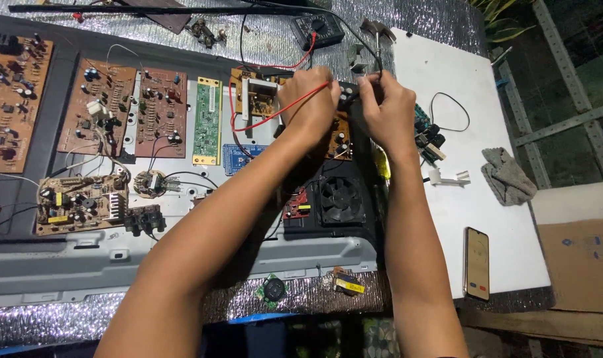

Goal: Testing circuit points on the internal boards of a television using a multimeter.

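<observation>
Head view: my left hand [308, 99] pinches a red wire [275, 114]; my right hand [384, 109] grips a small black part [346, 96] just above the black fan [341, 199]. I should hold both steady, leads aligned.

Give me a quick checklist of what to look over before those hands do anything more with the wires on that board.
1. Both hands on the work: left hand and right hand meet over the circuit board. Ok.
2. Red wire free of snags: it loops from the left hand across the board, untangled. Ok.
3. Black wire route: it runs up from the right hand toward the meter. Ok.
4. What the fingers pinch: a small dark part, mostly hidden. Cannot tell.
5. Power off: nothing shows it. Cannot tell.
6. Phone out of the way: it lies on the white sheet, apart from the arms. Ok.
</observation>
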